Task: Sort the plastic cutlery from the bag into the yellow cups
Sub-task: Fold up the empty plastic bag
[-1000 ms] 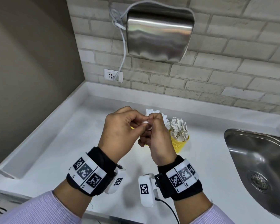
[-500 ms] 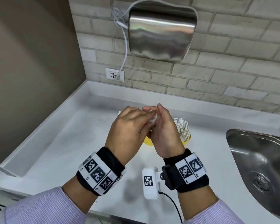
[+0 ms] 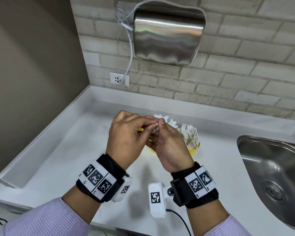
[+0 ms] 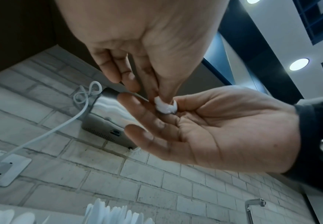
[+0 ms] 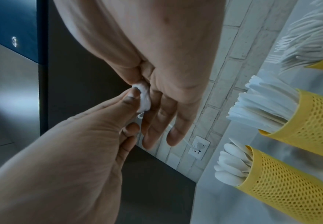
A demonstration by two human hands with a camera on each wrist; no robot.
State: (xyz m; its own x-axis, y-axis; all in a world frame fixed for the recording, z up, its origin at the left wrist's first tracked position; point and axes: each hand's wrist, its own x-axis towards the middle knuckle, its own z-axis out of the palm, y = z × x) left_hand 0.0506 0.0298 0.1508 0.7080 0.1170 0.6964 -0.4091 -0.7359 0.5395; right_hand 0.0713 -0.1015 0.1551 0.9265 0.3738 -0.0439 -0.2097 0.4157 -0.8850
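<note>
Both hands (image 3: pixel 126 133) (image 3: pixel 169 147) have parted slightly, pinching a white wad (image 4: pixel 164 106); no readable writing.

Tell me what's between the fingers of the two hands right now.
A small crumpled white wad, pinched by the left hand and the right hand together. The left wrist view shows it best; what it is made of can't be told.

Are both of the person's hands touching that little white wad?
Touching. In the left wrist view the left hand pinches the white wad from above while the right hand's thumb and fingers press against it. The right wrist view shows both too.
</note>
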